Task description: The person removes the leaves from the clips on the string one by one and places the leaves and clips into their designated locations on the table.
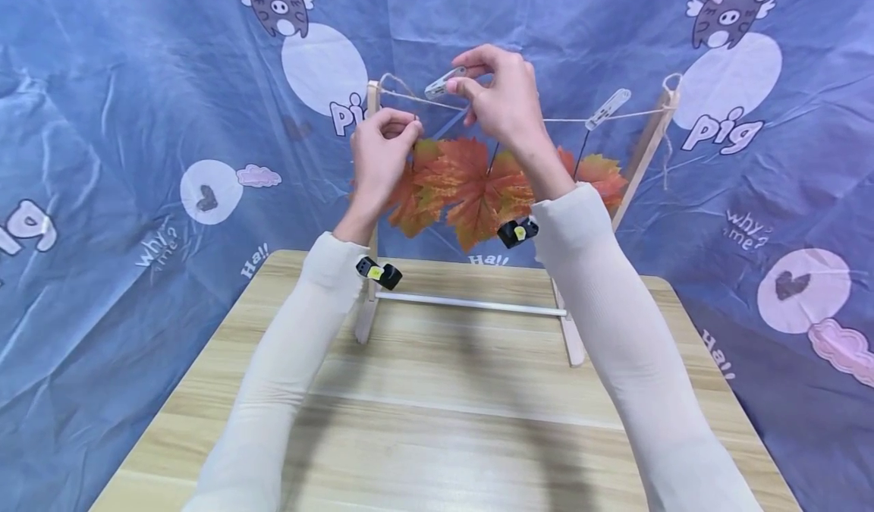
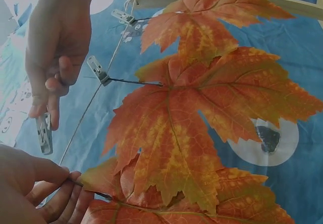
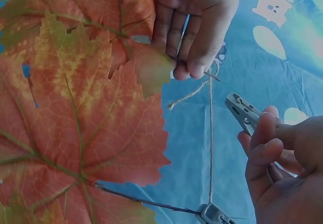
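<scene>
The left hand (image 1: 385,155) pinches the dark stem of an orange maple leaf (image 2: 186,211) close to a twine line (image 2: 81,118). Between thumb and fingertips, the right hand (image 1: 504,95) holds a pale grey clothespin (image 1: 442,85) just above the line, its nose pointing toward the left hand. In the right wrist view this clothespin (image 3: 243,113) stands apart from the twine. Two other maple leaves (image 2: 171,103) hang by their stems from clothespins (image 2: 98,71) on the line; one such clothespin (image 1: 608,108) sits near the right post.
The twine runs between a left wooden post (image 1: 372,98) and a right wooden post (image 1: 642,163). A white crossbar (image 1: 471,304) joins the posts low down. The stand is on a wood-grain table (image 1: 423,451), before a blue patterned cloth (image 1: 136,102).
</scene>
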Tool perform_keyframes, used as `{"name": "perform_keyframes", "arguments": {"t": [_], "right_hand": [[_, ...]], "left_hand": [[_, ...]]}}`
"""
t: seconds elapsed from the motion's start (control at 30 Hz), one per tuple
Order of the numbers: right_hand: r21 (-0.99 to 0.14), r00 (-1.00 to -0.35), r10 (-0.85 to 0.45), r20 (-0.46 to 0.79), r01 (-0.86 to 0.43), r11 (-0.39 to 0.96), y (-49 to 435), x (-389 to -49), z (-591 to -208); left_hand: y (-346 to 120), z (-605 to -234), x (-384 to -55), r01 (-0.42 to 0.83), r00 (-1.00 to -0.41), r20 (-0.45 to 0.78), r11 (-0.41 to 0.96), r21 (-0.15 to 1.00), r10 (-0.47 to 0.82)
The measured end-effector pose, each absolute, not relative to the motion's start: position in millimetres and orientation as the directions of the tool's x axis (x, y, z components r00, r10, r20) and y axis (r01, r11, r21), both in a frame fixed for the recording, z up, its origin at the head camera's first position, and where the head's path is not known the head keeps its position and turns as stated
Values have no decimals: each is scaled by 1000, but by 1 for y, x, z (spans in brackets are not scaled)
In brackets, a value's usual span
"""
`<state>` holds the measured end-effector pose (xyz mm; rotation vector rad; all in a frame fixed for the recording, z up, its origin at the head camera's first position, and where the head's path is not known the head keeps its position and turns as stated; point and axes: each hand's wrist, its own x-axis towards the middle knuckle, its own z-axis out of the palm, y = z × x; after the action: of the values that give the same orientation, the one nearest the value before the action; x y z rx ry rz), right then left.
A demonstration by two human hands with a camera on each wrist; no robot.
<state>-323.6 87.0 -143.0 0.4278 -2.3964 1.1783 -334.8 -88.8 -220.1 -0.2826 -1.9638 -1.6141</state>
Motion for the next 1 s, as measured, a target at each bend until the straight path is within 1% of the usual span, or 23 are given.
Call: {"name": "perform_keyframes", "arguments": {"t": [0.2, 0.53, 0.87, 1.0], "right_hand": [[-677, -857, -90, 507, -461, 574, 90, -318, -145], [-690, -839, -104, 534, -504, 520, 100, -303, -150], [-731, -857, -80, 510, -480, 485, 119, -294, -158], [-726, -855, -83, 512, -483, 489, 126, -292, -162]], "left_hand": [[-94, -220, -332, 508, -801, 562, 264, 820, -206], [-106, -228, -324, 482, -817, 531, 238, 843, -227], [-116, -234, -317, 490, -814, 534, 224, 843, -229], [-118, -237, -315, 488, -814, 533, 228, 843, -231]]}}
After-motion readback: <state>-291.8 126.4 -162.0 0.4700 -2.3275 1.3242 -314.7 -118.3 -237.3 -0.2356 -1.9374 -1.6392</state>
